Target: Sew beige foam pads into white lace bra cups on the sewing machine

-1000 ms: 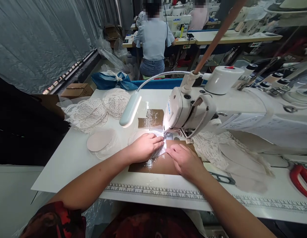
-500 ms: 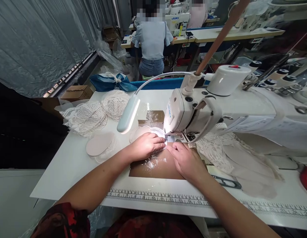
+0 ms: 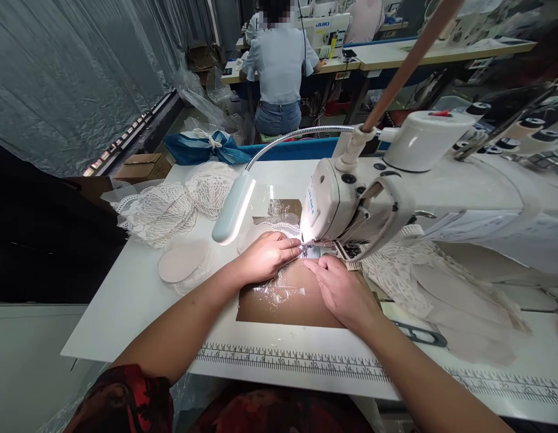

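Right of centre stands a white sewing machine (image 3: 326,201), its needle area lit by a lamp. My left hand (image 3: 270,257) rests at the left of the needle, fingers together and bent down over a pale lace-edged fabric piece (image 3: 279,227). Part of that fabric lies under the hand and part runs toward the presser foot. My right hand (image 3: 344,291) is just in front of the needle, fingers curled and index fingertip close to the foot. What its fingers pinch, if anything, is hidden. Beneath both hands lies a brown board (image 3: 283,307) covered with shiny clear tape.
Stacked lace pieces (image 3: 159,210) and an oval beige pad (image 3: 183,263) lie on the left. More lace pieces (image 3: 405,273) are heaped under the machine arm. A lamp (image 3: 234,207) hangs over the white table (image 3: 125,307); a ruler strip (image 3: 297,362) follows its front edge. A co-worker (image 3: 281,66) sits ahead.
The lace-edged fabric by my left hand has turned and shifted slightly at the needle. Both hands stay close to the presser foot. The camera view has shifted a little.
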Demonstrator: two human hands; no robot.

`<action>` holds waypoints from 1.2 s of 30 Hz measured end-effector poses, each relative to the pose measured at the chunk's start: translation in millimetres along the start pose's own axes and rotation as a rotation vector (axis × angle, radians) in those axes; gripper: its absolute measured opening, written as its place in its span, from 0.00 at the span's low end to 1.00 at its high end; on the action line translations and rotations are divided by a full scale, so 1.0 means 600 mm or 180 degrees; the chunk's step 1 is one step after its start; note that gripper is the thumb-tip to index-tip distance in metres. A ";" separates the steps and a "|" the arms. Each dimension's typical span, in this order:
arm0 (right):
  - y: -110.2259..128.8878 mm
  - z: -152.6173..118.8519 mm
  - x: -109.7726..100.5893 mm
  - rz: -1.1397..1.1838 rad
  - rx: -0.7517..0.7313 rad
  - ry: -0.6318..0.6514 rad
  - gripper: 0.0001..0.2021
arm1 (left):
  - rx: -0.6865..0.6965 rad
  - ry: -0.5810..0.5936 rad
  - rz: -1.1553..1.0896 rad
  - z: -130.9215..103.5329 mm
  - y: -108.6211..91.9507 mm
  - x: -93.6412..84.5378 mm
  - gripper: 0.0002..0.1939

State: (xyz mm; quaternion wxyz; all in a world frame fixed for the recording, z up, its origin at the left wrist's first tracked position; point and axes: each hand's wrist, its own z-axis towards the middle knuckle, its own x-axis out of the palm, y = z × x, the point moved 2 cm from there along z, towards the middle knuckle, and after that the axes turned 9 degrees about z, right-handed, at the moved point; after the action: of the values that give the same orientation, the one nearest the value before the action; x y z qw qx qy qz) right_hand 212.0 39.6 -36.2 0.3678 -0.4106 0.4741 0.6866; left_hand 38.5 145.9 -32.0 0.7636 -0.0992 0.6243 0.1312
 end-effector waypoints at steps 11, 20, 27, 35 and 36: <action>-0.002 -0.002 0.000 0.0219 -0.0026 -0.0076 0.21 | -0.0441 0.0138 0.0378 -0.011 -0.019 -0.028 0.17; 0.008 -0.016 -0.004 0.0439 -0.0471 0.0075 0.19 | -0.0574 0.0269 -0.0043 -0.024 -0.057 -0.045 0.17; 0.009 -0.018 -0.005 0.0649 -0.0598 0.0047 0.16 | -0.0239 0.0130 -0.0259 -0.017 -0.063 -0.033 0.16; -0.002 -0.011 0.000 0.0339 -0.0170 0.0022 0.19 | -0.0033 0.0054 -0.0069 -0.019 -0.059 -0.026 0.15; 0.000 -0.010 0.000 0.0306 -0.0164 0.0059 0.20 | -0.0017 0.0057 -0.0012 -0.019 -0.060 -0.025 0.16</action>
State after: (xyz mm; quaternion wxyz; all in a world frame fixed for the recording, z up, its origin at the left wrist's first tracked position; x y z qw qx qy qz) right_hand 213.5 33.9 -37.6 0.3192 -0.4030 0.4789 0.7116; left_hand 36.6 107.3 -20.1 0.7580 -0.1035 0.6306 0.1305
